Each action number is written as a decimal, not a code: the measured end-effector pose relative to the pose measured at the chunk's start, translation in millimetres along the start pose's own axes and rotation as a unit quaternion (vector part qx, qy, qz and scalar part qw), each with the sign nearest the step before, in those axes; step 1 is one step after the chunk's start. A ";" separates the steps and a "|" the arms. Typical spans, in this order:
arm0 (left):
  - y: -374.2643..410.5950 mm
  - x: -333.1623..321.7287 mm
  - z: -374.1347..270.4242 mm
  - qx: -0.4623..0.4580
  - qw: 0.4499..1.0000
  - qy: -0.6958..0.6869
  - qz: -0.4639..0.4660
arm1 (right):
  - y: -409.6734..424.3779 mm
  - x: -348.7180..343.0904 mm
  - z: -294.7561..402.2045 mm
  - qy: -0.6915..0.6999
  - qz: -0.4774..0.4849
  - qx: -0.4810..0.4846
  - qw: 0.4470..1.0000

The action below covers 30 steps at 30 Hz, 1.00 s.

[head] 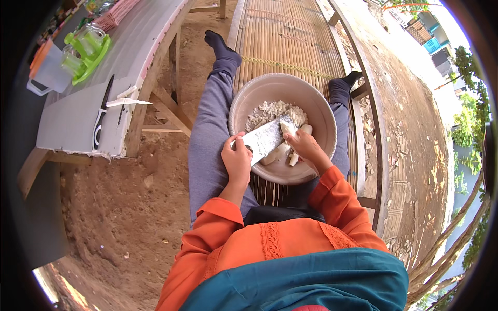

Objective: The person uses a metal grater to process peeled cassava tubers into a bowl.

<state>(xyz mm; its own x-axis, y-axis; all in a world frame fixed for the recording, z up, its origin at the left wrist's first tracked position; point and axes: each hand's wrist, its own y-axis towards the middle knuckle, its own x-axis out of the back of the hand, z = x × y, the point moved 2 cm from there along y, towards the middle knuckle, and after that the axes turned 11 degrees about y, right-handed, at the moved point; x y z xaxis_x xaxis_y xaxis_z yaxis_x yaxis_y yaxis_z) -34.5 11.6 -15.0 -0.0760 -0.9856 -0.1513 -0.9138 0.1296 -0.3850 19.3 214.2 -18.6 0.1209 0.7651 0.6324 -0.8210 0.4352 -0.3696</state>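
Note:
Between my legs a wide plastic basin [282, 173] rests on a bamboo bench. My left hand [237, 155] grips the near end of a flat metal grater [262, 140], which slants into the basin. My right hand [305, 145] holds a peeled pale root piece [287, 127] against the grater's upper part. Other peeled pieces [275, 154] lie in the basin beneath and beside the grater. A heap of white grated shreds [272, 112] sits at the basin's far side.
On the table at left lie a knife with a black-and-white handle [97, 130] and white peel strips [126, 102]. Behind them stand a green glass rack [91, 58], a plastic pitcher [50, 68] and a pink basket [116, 13]. A wooden rail [375, 116] runs along the bench's right side.

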 end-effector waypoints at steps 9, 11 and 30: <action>0.3 -1.2 -0.7 -0.001 1.000 0.000 -0.001 | 8.3 -2.7 -16.9 -0.067 -0.030 0.058 0.996; -0.4 -1.1 -0.5 -0.002 1.000 -0.001 -0.006 | 11.1 1.2 -15.6 0.017 -0.011 -0.017 1.000; 4.3 -1.3 2.9 0.003 1.000 -0.017 -0.005 | 23.4 -21.3 -12.1 -0.089 -0.095 0.084 0.988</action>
<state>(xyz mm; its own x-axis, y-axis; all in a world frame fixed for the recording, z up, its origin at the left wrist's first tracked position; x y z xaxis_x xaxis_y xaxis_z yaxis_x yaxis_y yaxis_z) -37.1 13.8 -19.0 -0.0535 -0.9825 -0.1783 -0.9123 0.1207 -0.3914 4.2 213.8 -49.0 0.1933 0.5755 0.7947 -0.8760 0.4659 -0.1243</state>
